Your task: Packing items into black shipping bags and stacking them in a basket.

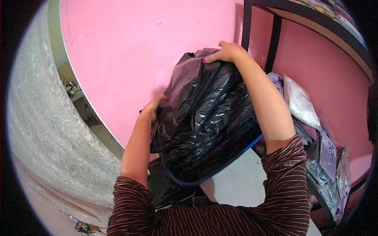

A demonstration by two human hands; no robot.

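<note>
A large, shiny black plastic bag [212, 114] lines a bin with a blue rim [244, 153], which tilts in front of me. The bag's thin edge rises loosely above its far left side. My right hand [226, 53] is closed over the upper edge, with its thumb on the near face and its fingers partly behind the plastic. Lower down on the left, my left hand [156, 107] grips the side of the bag, most of its fingers hidden by the folds. The bag's inside shows only as dark, creased plastic.
A pink wall [130, 51] stands close behind the bag. To the right, a black-framed shelf [247, 23] holds several plastic-wrapped packages [301, 102]. A pale curtain [55, 129] hangs at left, beside a doorway. White floor [240, 185] shows below the bin.
</note>
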